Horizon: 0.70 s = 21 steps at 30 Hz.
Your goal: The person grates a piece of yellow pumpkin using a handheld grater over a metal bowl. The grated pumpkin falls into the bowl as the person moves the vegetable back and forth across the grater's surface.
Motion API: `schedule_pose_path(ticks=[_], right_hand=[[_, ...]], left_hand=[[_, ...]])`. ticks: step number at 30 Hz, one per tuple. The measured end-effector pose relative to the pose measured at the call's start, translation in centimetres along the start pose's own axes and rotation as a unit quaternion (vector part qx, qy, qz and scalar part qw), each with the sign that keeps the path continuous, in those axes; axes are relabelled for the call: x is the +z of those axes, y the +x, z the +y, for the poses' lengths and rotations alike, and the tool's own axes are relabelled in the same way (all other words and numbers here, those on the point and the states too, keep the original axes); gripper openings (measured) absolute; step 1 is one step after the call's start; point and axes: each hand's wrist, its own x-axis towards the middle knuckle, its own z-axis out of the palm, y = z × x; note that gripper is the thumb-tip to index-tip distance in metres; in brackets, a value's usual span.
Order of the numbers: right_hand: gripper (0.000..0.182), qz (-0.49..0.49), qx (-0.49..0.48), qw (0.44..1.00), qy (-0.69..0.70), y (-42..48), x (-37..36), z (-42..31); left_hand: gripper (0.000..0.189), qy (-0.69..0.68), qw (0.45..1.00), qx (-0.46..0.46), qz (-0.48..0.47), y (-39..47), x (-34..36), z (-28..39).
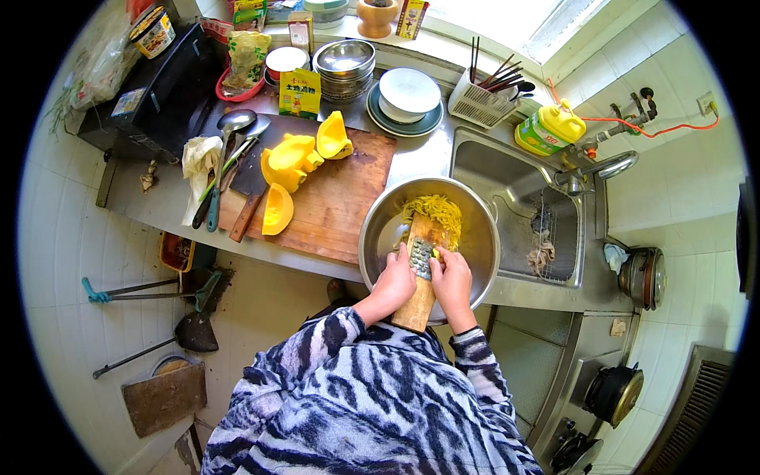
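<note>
A wooden board grater [414,304] with a metal grating plate leans in a large stainless steel bowl [369,228], its lower end over the rim near my body. My left hand [394,284] grips the grater's left edge, thumb beside the plate. On the plate's right side, my right hand [452,281] pinches a small yellow piece [436,253], mostly hidden by the fingers. Yellow-green shreds [436,209] lie heaped in the bowl around the grater's far end. Left of the bowl, several pumpkin pieces [291,155] rest on a wooden cutting board [338,205].
A cleaver [248,193] lies on the board's left side, beside a ladle [228,148] and a white cloth [200,160]. Right of the bowl is a sink [504,178] with a faucet [605,166]. Stacked bowls [409,92] and a chopstick holder [481,104] stand behind.
</note>
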Motion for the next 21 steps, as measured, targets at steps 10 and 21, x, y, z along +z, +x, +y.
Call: schedule_pose_path(ticks=[10,21], right_hand=[[0.021,-0.007,-0.001,1.0,-0.029,-1.5,-1.0,-0.9],[0.021,-0.017,0.03,0.999,-0.037,-0.5,-0.4,-1.4]], left_hand=[[0.066,0.013,1.0,0.013,0.004,0.0,0.4,-0.5],[0.062,0.003,1.0,0.011,-0.001,-0.5,-0.4,0.5]])
